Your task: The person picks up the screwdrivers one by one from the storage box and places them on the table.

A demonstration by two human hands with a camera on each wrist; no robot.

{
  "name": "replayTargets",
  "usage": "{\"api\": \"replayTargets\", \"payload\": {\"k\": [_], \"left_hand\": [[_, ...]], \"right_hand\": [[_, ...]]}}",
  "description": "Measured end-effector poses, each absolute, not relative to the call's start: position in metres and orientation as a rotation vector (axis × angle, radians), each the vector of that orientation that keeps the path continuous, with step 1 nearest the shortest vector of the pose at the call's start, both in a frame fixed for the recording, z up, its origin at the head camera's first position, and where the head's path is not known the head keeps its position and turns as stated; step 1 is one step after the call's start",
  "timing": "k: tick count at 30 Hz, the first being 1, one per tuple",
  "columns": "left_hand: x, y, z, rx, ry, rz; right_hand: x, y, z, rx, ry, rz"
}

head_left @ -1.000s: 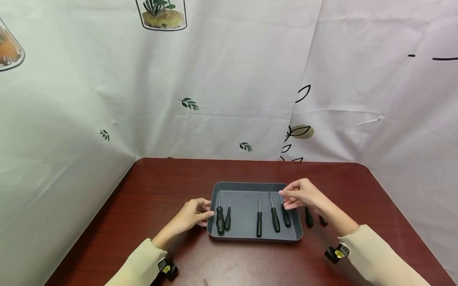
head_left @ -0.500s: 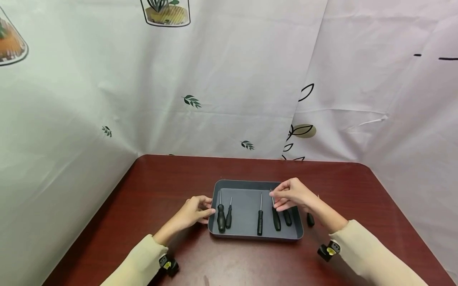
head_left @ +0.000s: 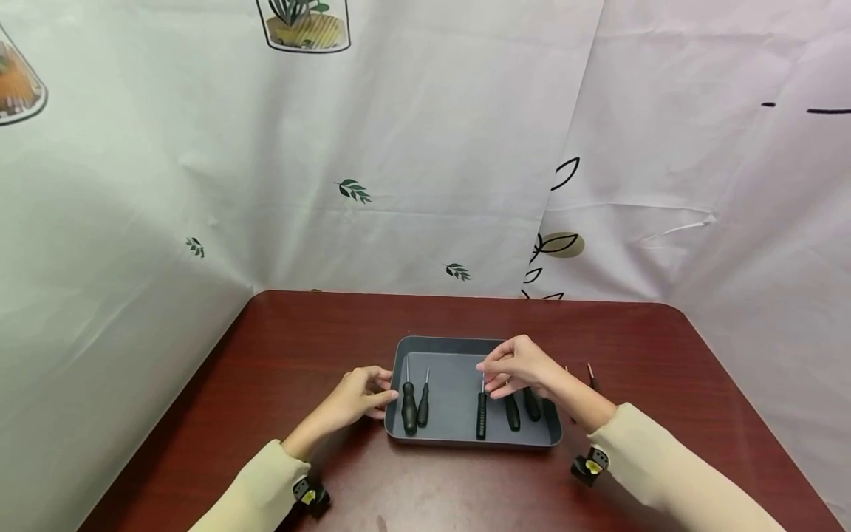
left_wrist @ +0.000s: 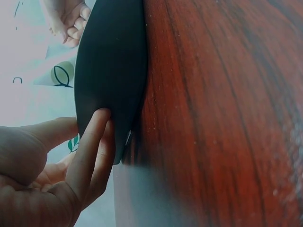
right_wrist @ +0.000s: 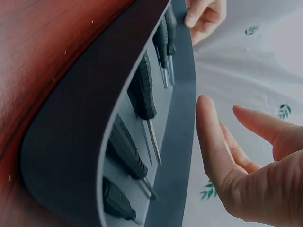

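Observation:
A grey rectangular tray point(head_left: 452, 380) lies on the table with several black-handled screwdrivers in it, shafts pointing away. My left hand point(head_left: 359, 393) grips the tray's left rim; in the left wrist view its fingers point(left_wrist: 90, 153) press the outer wall. Over the tray hovers my right hand point(head_left: 521, 367), near the shaft of the middle screwdriver point(head_left: 482, 417). In the right wrist view, nothing lies between that hand's extended fingers point(right_wrist: 208, 123). Two screwdrivers sit at the tray's left, including a thick-handled one point(head_left: 408, 410). Two more at the right, one being the outer screwdriver point(head_left: 531, 405), have shafts partly hidden by the right hand.
Beyond the tray's right side, another screwdriver point(head_left: 592, 377) lies on the brown table point(head_left: 332, 332), partly hidden by my right forearm. White printed cloth point(head_left: 412, 148) hangs behind the table and along its sides.
My right hand has moved left over the tray, from the rightmost screwdriver in it to near the middle one. The left hand stays at the rim, and the screwdrivers lie as before.

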State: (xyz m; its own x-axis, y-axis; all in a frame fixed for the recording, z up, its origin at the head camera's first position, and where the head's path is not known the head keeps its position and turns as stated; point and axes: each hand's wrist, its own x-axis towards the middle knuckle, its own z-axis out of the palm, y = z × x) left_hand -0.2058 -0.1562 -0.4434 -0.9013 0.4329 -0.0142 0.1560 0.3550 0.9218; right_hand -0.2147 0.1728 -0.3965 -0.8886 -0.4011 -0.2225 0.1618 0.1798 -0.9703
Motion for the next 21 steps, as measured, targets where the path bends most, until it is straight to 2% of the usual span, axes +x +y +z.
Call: {"api": "replayTargets", "payload": {"k": [21], "left_hand": [[-0.206, -0.155, -0.444, 0.516, 2.359, 1.568]], "right_hand": [[-0.213, 0.121, -0.416, -0.134, 1.957, -1.730]]}}
